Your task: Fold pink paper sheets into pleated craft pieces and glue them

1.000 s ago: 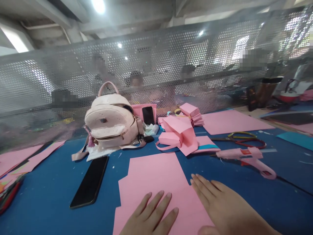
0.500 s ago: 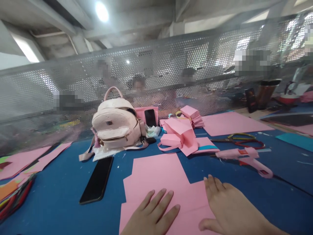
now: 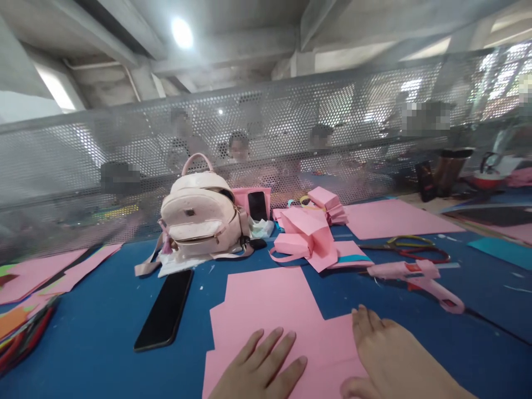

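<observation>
A cut pink paper sheet [image 3: 270,310] lies flat on the blue table [image 3: 91,338] in front of me. My left hand [image 3: 260,368] rests palm down on its near part, fingers spread. My right hand [image 3: 394,360] lies flat on the sheet's right edge, fingers together and pointing away. Neither hand holds anything.
A black phone [image 3: 165,309] lies left of the sheet. Behind it stand a pale pink backpack [image 3: 199,219], folded pink paper pieces [image 3: 307,233], a large pink sheet [image 3: 390,216], scissors [image 3: 409,246] and a pink glue gun [image 3: 419,276]. A perforated metal screen [image 3: 291,138] closes the far edge, with people behind it.
My right hand has drawn back toward me and turned so its fingers point away. The view has tilted up slightly. My left hand stays flat on the sheet.
</observation>
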Motion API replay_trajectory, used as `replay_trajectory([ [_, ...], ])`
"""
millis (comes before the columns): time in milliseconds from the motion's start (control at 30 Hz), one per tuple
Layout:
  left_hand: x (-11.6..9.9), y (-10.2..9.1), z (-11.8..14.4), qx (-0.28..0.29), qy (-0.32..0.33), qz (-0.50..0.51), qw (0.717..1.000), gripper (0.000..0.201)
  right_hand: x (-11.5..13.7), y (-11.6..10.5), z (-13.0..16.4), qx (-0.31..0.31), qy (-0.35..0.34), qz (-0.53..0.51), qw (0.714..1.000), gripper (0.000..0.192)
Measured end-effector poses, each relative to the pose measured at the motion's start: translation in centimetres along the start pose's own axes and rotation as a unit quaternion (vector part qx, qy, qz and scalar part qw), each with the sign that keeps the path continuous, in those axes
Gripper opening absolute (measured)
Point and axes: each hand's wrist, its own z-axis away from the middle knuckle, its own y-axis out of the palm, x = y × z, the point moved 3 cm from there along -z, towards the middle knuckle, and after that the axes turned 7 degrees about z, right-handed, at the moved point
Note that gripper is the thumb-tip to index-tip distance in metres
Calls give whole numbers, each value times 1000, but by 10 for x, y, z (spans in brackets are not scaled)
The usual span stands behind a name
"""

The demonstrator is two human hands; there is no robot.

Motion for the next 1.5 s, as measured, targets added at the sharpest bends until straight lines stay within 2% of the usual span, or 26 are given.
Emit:
replay_trajectory([
  [133, -1, -6, -1, 47, 8, 48, 998, 64, 6, 2, -1, -18, -44, -54, 997, 100],
  [233, -1, -14, -1, 87, -4, 88, 992, 62, 6, -6, -5, 38, -82, -155, 984, 105],
  [300, -1, -19, -2, 105, -10, 106, 989, 61, 6, -15, -7, 77, -139, -243, 957, 101],
  [400, -2, -21, -2, 110, -8, 104, 988, 61, 4, -27, -7, 98, -213, -360, 903, 84],
  [467, -3, -18, -2, 105, -3, 89, 991, 61, 2, -29, -7, 104, -225, -399, 882, 80],
  [533, -3, -15, -1, 84, 3, 74, 994, 62, 0, -26, -7, 108, -224, -418, 874, 80],
  [700, -3, -5, -1, 38, 15, 37, 998, 64, -1, -20, -6, 98, -220, -444, 863, 79],
  [933, -4, 4, -2, -35, -2, -2, 999, 46, -4, -21, -10, 115, -204, -447, 863, 77],
  [1100, 0, 7, -2, -24, -7, 4, 1000, 46, -5, -17, -13, 127, -211, -460, 853, 76],
  [1267, 4, 7, -1, -5, 21, -9, 1000, 47, -5, -12, -15, 140, -210, -451, 856, 76],
  [1500, 5, 10, -3, -25, 8, 10, 1000, 47, -5, -6, -14, 96, -212, -459, 857, 71],
])
